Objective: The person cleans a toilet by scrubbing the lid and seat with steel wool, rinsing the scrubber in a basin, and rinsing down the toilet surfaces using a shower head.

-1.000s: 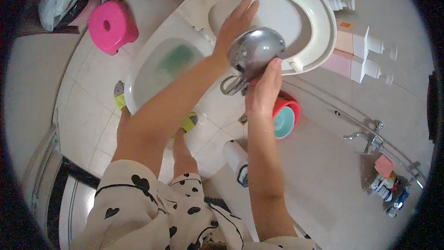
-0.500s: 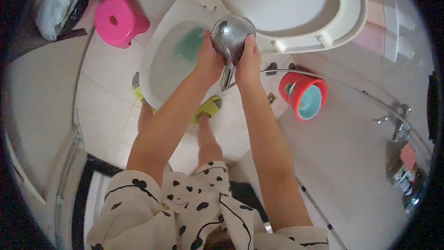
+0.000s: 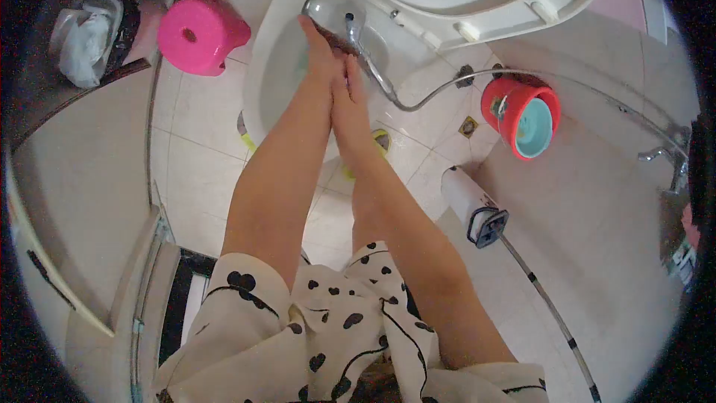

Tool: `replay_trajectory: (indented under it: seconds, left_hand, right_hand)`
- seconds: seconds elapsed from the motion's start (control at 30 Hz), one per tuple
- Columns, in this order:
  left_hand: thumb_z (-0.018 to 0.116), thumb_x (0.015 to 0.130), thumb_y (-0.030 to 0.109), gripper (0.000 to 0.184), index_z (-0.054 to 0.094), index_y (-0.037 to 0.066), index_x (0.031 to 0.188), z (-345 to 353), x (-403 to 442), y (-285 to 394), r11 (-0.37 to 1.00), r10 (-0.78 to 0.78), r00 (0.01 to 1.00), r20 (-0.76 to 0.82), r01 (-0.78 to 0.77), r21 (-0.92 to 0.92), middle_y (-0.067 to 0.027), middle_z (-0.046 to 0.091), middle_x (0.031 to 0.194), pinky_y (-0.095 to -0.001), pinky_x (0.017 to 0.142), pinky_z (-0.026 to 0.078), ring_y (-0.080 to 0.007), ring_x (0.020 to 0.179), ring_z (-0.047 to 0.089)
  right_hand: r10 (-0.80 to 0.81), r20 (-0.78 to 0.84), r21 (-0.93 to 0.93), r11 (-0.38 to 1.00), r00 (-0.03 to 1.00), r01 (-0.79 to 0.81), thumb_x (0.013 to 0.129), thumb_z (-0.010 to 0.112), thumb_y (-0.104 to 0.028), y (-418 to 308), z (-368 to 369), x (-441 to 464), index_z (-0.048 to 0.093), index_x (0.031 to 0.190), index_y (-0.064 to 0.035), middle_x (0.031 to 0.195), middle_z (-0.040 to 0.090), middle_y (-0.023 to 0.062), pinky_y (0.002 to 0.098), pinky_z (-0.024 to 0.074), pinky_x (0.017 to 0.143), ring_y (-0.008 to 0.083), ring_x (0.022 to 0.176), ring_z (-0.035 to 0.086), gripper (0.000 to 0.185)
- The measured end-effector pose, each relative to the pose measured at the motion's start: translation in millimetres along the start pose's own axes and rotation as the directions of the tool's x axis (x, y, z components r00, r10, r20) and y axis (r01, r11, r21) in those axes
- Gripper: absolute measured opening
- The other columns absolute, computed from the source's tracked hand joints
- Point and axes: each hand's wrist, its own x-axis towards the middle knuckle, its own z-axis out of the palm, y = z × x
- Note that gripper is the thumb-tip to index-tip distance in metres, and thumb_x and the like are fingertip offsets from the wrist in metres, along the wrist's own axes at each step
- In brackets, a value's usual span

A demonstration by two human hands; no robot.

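Observation:
A chrome shower head (image 3: 328,7) tilts over the white toilet bowl (image 3: 261,67), its handle pointing down and right into a metal hose (image 3: 447,88). My left hand (image 3: 319,52) grips the head from the left and below, with a thumb at its edge. My right hand (image 3: 348,89) is close beside the left, at the lower edge of the head near the handle; its other fingers are hidden beneath. Behind the bowl stands the raised toilet seat (image 3: 514,15). Greenish water shows faintly in the bowl, mostly covered by my hands.
A pink stool (image 3: 205,37) stands left of the toilet, near a bin with a plastic bag (image 3: 86,45). To the right are a red bucket (image 3: 496,101) holding a light blue basin (image 3: 535,128), a floor drain (image 3: 468,127), a white cylindrical object (image 3: 466,194) and a wall tap (image 3: 675,160).
Both hands and the shower head have moved left and farther over the bowl. The shower head has turned, its handle now pointing right. My hands have come together, and the view has shifted.

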Motion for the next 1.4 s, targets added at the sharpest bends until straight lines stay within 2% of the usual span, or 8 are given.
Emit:
replay_trajectory:
  seconds: [0.2, 0.33, 0.37, 0.6, 0.8, 0.9, 1.23, 1.4]
  left_hand:
    - [0.031, 0.077, 0.075, 0.085, 0.031, 0.014, 0.135, -14, 25, -11, 0.959, -0.104, 0.994, -0.018, 0.096, -0.267, -0.0096, 0.034, 0.135, -0.0432, 0.098, 0.034, -0.0306, 0.120, 0.036]
    - [0.030, 0.076, 0.076, 0.084, 0.033, 0.014, 0.133, -9, 21, -5, 0.928, -0.041, 0.999, -0.012, 0.034, -0.371, -0.0105, 0.038, 0.132, -0.0417, 0.096, 0.036, -0.0297, 0.116, 0.039]
    - [0.036, 0.078, 0.063, 0.075, 0.035, 0.010, 0.131, -27, 34, -10, 0.875, 0.012, 0.953, 0.302, 0.136, -0.465, -0.0124, 0.037, 0.132, -0.0441, 0.098, 0.032, -0.0311, 0.118, 0.037]
    - [0.032, 0.077, 0.070, 0.079, 0.034, 0.012, 0.132, -52, 39, -17, 0.931, -0.098, 0.994, -0.037, 0.078, -0.358, -0.0123, 0.038, 0.130, -0.0419, 0.096, 0.035, -0.0304, 0.115, 0.040]
    - [0.029, 0.077, 0.075, 0.083, 0.033, 0.014, 0.133, -54, 20, -31, 0.920, -0.184, 0.981, -0.056, 0.152, -0.362, -0.0122, 0.040, 0.129, -0.0401, 0.094, 0.038, -0.0298, 0.113, 0.042]
    - [0.029, 0.080, 0.072, 0.080, 0.031, 0.013, 0.133, -39, -11, -24, 0.881, -0.210, 0.977, -0.030, 0.175, -0.439, -0.0125, 0.039, 0.129, -0.0404, 0.095, 0.038, -0.0300, 0.113, 0.043]
    - [0.027, 0.088, 0.060, 0.068, 0.032, 0.009, 0.133, -21, -49, -6, 0.972, -0.023, 0.998, 0.053, 0.034, -0.231, -0.0113, 0.040, 0.132, -0.0419, 0.098, 0.036, -0.0299, 0.118, 0.042]
    - [0.033, 0.092, 0.043, 0.047, 0.050, 0.005, 0.114, -19, -50, 13, 0.934, -0.011, 0.978, -0.209, 0.084, 0.348, -0.0071, 0.057, 0.108, -0.0349, 0.084, 0.045, -0.0211, 0.094, 0.055]
  right_hand:
    - [0.103, 0.142, 0.241, 0.961, 0.984, -0.136, 0.093, 0.038, -0.031, -42, 1, -32, 0.014, 0.141, -0.0051, 0.148, 0.006, 0.0085, 0.0317, 0.0129, 0.108, 0.0214, 0.136, 0.007, 0.059]
    - [0.082, 0.208, 0.129, 0.985, 0.975, -0.111, 0.091, 0.040, -0.016, -69, -2, -74, 0.023, 0.139, -0.0050, 0.147, 0.003, 0.0196, 0.0399, 0.0059, 0.109, 0.0343, 0.136, 0.001, 0.052]
    - [0.049, 0.249, 0.030, 0.998, 0.967, -0.058, 0.091, 0.040, -0.016, -76, -5, -83, 0.023, 0.139, -0.0058, 0.147, 0.003, 0.0196, 0.0406, 0.0056, 0.109, 0.0347, 0.136, 0.001, 0.051]
    - [-0.062, 0.134, 0.042, 0.997, 0.989, 0.057, 0.090, 0.042, -0.018, -46, 5, -51, 0.034, 0.133, -0.0021, 0.144, 0.014, 0.0226, 0.0424, 0.0082, 0.109, 0.0367, 0.134, 0.010, 0.046]
    - [-0.310, -0.047, -0.405, 0.875, 0.950, 0.265, 0.090, 0.042, -0.019, -14, -3, 25, 0.041, 0.125, 0.0026, 0.127, 0.044, 0.0205, 0.0369, 0.0279, 0.101, 0.0329, 0.120, 0.039, 0.042]
    - [-0.424, -0.077, -0.671, 0.692, 0.902, 0.268, 0.088, 0.044, -0.017, -6, -16, 46, 0.046, 0.118, 0.0033, 0.122, 0.044, 0.0271, 0.0451, 0.0259, 0.101, 0.0413, 0.117, 0.037, 0.036]
    - [0.167, 0.092, -0.391, 0.913, 0.982, -0.119, 0.079, 0.055, -0.053, -10, -42, 73, 0.052, 0.107, 0.0041, 0.091, 0.060, 0.0174, 0.0360, 0.0438, 0.078, 0.0284, 0.084, 0.058, 0.063]
    - [0.350, 0.125, 0.027, 0.934, 0.928, -0.356, 0.081, 0.055, -0.053, -37, -44, 50, 0.056, 0.091, 0.0038, 0.073, 0.059, 0.0080, 0.0253, 0.0437, 0.053, 0.0141, 0.059, 0.056, 0.058]
